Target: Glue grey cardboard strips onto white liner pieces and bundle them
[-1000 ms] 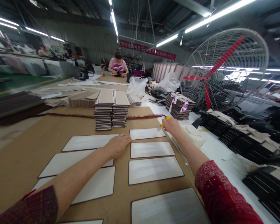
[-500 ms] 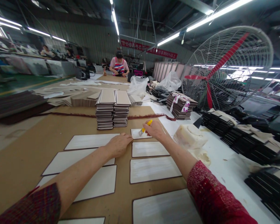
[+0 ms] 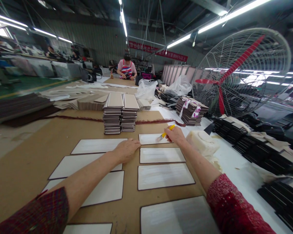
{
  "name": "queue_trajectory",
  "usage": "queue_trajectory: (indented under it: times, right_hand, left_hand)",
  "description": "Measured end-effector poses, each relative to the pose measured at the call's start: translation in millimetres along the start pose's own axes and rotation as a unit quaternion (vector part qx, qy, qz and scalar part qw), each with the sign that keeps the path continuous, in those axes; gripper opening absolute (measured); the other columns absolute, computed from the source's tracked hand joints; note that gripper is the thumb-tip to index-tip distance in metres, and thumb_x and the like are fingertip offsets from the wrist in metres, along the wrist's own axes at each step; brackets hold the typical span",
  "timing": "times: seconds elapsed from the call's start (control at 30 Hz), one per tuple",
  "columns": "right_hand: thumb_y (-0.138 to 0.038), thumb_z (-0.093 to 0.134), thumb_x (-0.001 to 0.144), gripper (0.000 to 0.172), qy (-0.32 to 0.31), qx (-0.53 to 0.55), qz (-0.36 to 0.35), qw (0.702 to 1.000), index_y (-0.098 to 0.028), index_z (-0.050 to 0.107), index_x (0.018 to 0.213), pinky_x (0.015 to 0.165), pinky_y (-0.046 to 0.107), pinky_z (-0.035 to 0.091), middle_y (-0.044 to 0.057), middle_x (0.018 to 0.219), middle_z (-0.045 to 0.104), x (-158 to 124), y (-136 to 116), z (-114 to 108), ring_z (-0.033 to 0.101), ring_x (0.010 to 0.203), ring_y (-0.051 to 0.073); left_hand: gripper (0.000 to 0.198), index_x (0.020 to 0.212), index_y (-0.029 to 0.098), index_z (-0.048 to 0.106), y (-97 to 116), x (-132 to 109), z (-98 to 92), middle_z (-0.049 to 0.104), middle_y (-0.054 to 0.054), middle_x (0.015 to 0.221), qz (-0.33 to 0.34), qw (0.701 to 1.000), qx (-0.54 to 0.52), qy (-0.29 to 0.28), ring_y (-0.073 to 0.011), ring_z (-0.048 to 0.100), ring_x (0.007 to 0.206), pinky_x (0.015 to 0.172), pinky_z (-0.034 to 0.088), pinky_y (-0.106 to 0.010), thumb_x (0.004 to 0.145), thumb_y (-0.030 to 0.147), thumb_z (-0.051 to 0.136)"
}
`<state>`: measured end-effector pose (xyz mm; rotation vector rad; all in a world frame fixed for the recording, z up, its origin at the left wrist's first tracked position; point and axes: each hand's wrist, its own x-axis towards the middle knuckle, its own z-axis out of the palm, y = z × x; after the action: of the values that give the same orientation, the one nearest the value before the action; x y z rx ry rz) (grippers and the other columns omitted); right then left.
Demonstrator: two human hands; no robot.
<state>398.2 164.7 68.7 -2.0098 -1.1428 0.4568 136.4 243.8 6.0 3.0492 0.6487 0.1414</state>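
Note:
My right hand (image 3: 176, 135) is closed around a paintbrush (image 3: 169, 128) with a yellow handle. Its pale bristles touch the farthest white panel (image 3: 148, 139) of the right column. At that panel's left corner, my left hand (image 3: 127, 150) lies palm down with its fingers stretched out, the tips touching the edge. Nearer to me in the same column are more dark-edged panels, among them a middle one (image 3: 164, 176) with wet-looking streaks. A left column of similar panels (image 3: 97, 146) lies partly under my left forearm.
Two stacks of boards (image 3: 113, 113) stand just beyond the panels on the brown table (image 3: 63, 136). To the right sit a whitish block-shaped container (image 3: 202, 143), a tied board bundle (image 3: 191, 110) and black stacked pieces (image 3: 256, 139). A large fan (image 3: 241, 71) stands behind them. Another person (image 3: 127, 68) works farther back.
My right hand has drawn the brush to the right along the farthest panel. My left hand stays at that panel's left corner. The whole view has shifted slightly.

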Motion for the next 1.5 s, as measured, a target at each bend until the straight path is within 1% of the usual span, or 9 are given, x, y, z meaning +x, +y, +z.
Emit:
queue_trajectory:
  times: [0.23,0.37,0.47,0.57,0.7,0.8,0.9,1.13,1.5]
  right_hand:
    - [-0.025,0.057,0.085,0.011,0.075,0.108,0.02,0.991,-0.016,0.063,0.082,0.04,0.015,0.044,-0.003,0.052,0.062,-15.1,-1.3,-33.7,0.055,0.038,0.009]
    - [-0.029,0.055,0.088,0.016,0.069,0.201,0.028,0.977,-0.017,0.063,0.094,0.045,0.015,0.049,-0.003,0.061,0.066,-31.6,-22.9,-37.1,0.056,0.044,0.008]
    - [-0.027,0.056,0.088,0.014,0.019,0.266,0.036,0.963,-0.015,0.064,0.09,0.045,0.016,0.051,0.0,0.063,0.068,-49.9,-43.2,-33.3,0.057,0.044,0.008]
    - [-0.023,0.058,0.088,0.011,-0.055,0.33,0.033,0.942,-0.014,0.064,0.088,0.041,0.015,0.049,0.002,0.063,0.069,-71.6,-63.3,-19.7,0.056,0.043,0.008]
    - [-0.018,0.059,0.088,0.009,-0.129,0.386,0.056,0.912,-0.014,0.067,0.086,0.041,0.014,0.05,0.004,0.064,0.071,-90.7,-87.9,19.6,0.059,0.044,0.008]
    - [-0.019,0.059,0.089,0.012,-0.181,0.394,0.065,0.899,-0.014,0.068,0.084,0.04,0.014,0.05,0.005,0.063,0.071,-104.6,-112.0,57.1,0.059,0.043,0.009]
    - [-0.022,0.058,0.09,0.013,-0.225,0.39,0.045,0.892,-0.015,0.067,0.085,0.039,0.015,0.049,0.004,0.063,0.07,-118.3,-135.3,92.4,0.058,0.042,0.009]
    - [-0.025,0.058,0.088,0.012,-0.268,0.375,0.034,0.887,-0.016,0.066,0.087,0.041,0.018,0.051,0.003,0.063,0.07,-130.0,-162.6,160.5,0.059,0.043,0.01]
    - [-0.026,0.059,0.083,0.012,-0.273,0.36,0.036,0.892,-0.016,0.064,0.085,0.042,0.018,0.052,0.002,0.062,0.07,-127.0,-177.7,229.9,0.06,0.044,0.01]
  left_hand:
    - [0.053,0.128,0.015,0.061,-1.3,-1.5,-2.5,0.061,-0.011,0.136,0.004,0.999,-0.033,0.022,-0.0238,0.058,0.122,0.105,0.046,-0.037,0.08,0.001,0.042]
    - [0.053,0.129,0.014,0.058,-8.2,-26.5,-21.6,0.057,-0.011,0.139,0.019,0.996,-0.062,0.062,-0.0203,0.053,0.127,0.112,0.039,-0.033,0.081,0.0,0.038]
    - [0.043,0.123,0.018,0.063,-27.2,-79.8,-39.4,0.061,-0.007,0.132,0.014,0.993,-0.059,0.102,-0.0205,0.056,0.123,0.111,0.042,-0.035,0.088,0.009,0.038]
    - [0.04,0.121,0.022,0.064,-49.3,-157.4,-56.2,0.065,-0.004,0.128,-0.04,0.994,-0.03,0.097,-0.0193,0.059,0.12,0.108,0.044,-0.034,0.094,0.016,0.035]
    - [0.042,0.121,0.021,0.064,-68.5,-251.1,-67.1,0.067,-0.004,0.125,-0.151,0.987,-0.011,0.05,-0.0184,0.059,0.119,0.107,0.043,-0.034,0.092,0.01,0.036]
    - [0.051,0.121,0.02,0.064,-74.1,-287.5,-58.1,0.066,-0.004,0.126,-0.191,0.98,-0.017,0.048,-0.0175,0.056,0.121,0.11,0.041,-0.033,0.083,0.0,0.036]
    - [0.057,0.124,0.019,0.062,-73.1,-295.7,-40.1,0.062,-0.005,0.131,-0.195,0.978,-0.029,0.062,-0.0181,0.053,0.125,0.112,0.039,-0.034,0.079,-0.004,0.036]
    - [0.045,0.125,0.018,0.062,-67.1,-290.5,-10.8,0.062,-0.008,0.13,-0.21,0.97,-0.043,0.115,-0.0205,0.055,0.121,0.109,0.043,-0.035,0.09,0.004,0.038]
    - [0.035,0.117,0.017,0.065,-66.3,-292.6,-7.5,0.064,-0.009,0.121,-0.213,0.966,-0.054,0.138,-0.0222,0.056,0.114,0.103,0.046,-0.036,0.093,0.007,0.041]
